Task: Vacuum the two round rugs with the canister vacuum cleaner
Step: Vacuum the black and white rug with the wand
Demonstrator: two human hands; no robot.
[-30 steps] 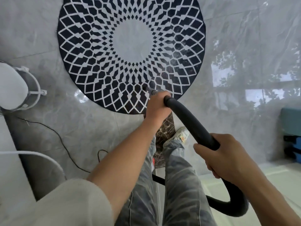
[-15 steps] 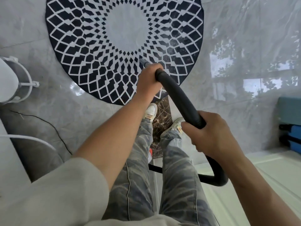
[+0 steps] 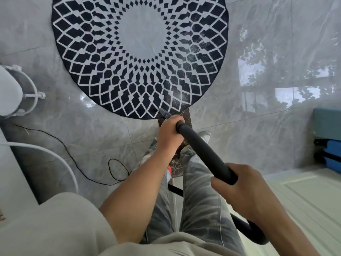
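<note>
A round dark-blue rug [image 3: 140, 58] with a white diamond lattice and a pale centre lies on the grey marble floor ahead of me. The black vacuum hose [image 3: 204, 154] runs diagonally from lower right up to the rug's near edge. My left hand [image 3: 170, 133] grips the hose's front end, where a grey nozzle tip [image 3: 163, 113] touches the rug's rim. My right hand [image 3: 245, 189] grips the hose lower down, and behind it the hose curves away under my arm. Neither the canister nor a second rug is in view.
A white stool with a ring frame [image 3: 16, 91] stands at the left. A thin black cable [image 3: 77, 159] snakes over the floor beside a white tube [image 3: 55, 159]. A teal and blue case [image 3: 328, 141] sits at the right, with a white panelled surface [image 3: 304, 200] below it. My feet stand on a dark threshold strip [image 3: 184, 119].
The nozzle has pulled back from inside the rug's pattern to its near edge. Both hands moved back toward me with the hose.
</note>
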